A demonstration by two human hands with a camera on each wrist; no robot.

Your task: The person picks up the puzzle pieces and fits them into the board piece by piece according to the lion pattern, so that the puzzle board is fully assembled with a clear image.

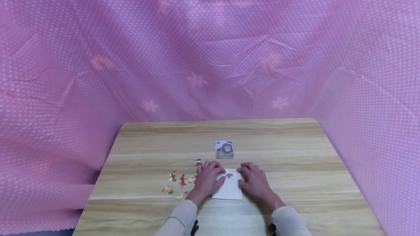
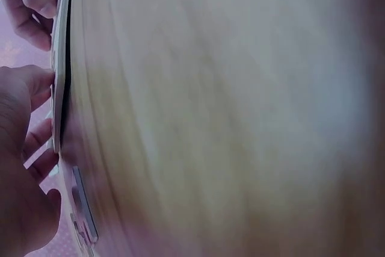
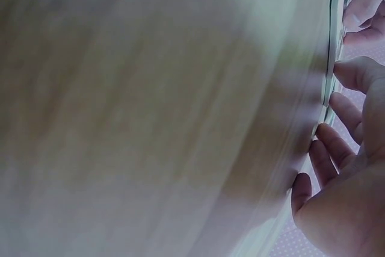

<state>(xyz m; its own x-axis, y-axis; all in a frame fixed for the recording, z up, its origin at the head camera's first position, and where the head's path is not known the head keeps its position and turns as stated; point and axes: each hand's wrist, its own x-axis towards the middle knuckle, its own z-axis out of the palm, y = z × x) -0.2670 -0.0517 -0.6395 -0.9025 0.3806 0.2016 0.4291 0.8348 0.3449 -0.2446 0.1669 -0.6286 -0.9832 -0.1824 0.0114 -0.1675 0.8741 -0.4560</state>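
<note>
On the white board (image 1: 227,192) lies 1 reddish piece (image 1: 229,175).

We see a person's two forearms in long sleeves, the left sleeve (image 1: 178,218) and the right sleeve (image 1: 289,220) both pale, an off-white with a slight beige cast. The fabric looks plain and loosely cut, softly creased, and each sleeve ends in a cuff around the wrist. Near each cuff we notice a small black piece, one by the left forearm (image 1: 194,228) and its match by the right forearm (image 1: 272,228); both are too small for us to make out any marking. Beyond the cuffs, the left hand (image 1: 209,177) and right hand (image 1: 256,181) are bare, with rounded fingertips.
</note>
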